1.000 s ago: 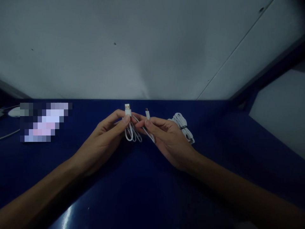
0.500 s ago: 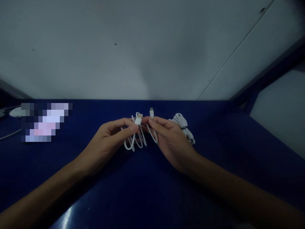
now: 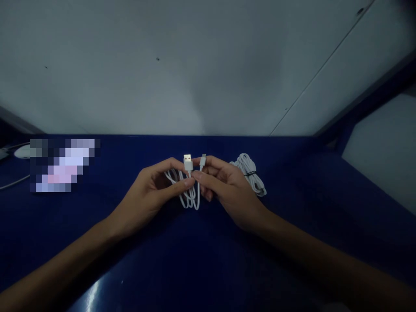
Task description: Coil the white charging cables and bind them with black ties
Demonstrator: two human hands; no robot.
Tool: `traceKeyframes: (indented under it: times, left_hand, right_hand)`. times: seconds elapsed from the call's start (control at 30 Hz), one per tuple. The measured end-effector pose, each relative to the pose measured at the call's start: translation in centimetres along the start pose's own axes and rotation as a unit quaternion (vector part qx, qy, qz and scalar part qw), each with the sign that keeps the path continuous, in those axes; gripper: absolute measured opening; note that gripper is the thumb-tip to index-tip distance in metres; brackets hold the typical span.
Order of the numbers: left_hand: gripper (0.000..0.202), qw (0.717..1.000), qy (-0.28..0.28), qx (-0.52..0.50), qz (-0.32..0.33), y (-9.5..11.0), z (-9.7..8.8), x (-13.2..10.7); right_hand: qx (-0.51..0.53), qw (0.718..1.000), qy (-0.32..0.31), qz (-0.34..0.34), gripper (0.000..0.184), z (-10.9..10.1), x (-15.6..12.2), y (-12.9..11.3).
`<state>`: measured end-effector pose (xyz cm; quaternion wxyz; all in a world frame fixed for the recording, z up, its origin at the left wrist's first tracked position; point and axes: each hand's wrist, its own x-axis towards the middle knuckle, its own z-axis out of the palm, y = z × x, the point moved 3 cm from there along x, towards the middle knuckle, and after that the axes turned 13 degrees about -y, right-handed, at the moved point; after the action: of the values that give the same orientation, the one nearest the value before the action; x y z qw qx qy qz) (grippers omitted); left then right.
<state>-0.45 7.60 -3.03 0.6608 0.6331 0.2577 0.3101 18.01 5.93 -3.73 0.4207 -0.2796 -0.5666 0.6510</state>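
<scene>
My left hand [image 3: 152,193] and my right hand [image 3: 227,188] meet over the dark blue table [image 3: 201,260] and both pinch one white USB cable [image 3: 190,197]. Its wide USB plug [image 3: 187,162] stands up above my left fingertips. The small plug [image 3: 203,160] sticks up from my right fingers, close beside the wide one. The cable's loops hang down between the two hands. A second white cable [image 3: 248,172], coiled and bound with a dark tie, lies on the table just behind my right hand.
A grey wall [image 3: 182,69] rises behind the table. At the far left lie a blurred-out patch [image 3: 63,164], a pale round object [image 3: 22,151] and a thin wire [image 3: 13,182]. A lighter surface [image 3: 383,147] lies beyond the table's right edge.
The two plugs have been brought together, side by side. The cable's loops have gathered and hang lower between my hands, which have closed in on each other.
</scene>
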Motion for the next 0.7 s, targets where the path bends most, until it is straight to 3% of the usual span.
traceKeyframes:
  times: [0.2, 0.37, 0.57, 0.7]
  left_hand:
    - [0.005, 0.998, -0.038, 0.042, -0.03, -0.37, 0.0, -0.17]
    - [0.016, 0.997, -0.037, 0.053, -0.036, -0.44, 0.24, -0.19]
    - [0.038, 0.991, 0.024, -0.123, -0.044, 0.11, 0.16, 0.11]
    - [0.034, 0.98, 0.0, -0.191, -0.064, -0.29, 0.05, 0.21]
  right_hand:
    - [-0.058, 0.998, 0.004, -0.029, 0.019, -0.12, 0.1, -0.58]
    - [-0.068, 0.998, 0.004, -0.016, 0.024, -0.41, 0.26, -0.51]
    - [0.03, 1.0, 0.006, 0.003, 0.022, -0.72, 0.32, -0.1]
    - [0.095, 0.995, 0.009, 0.017, 0.014, -0.83, 0.41, -0.15]
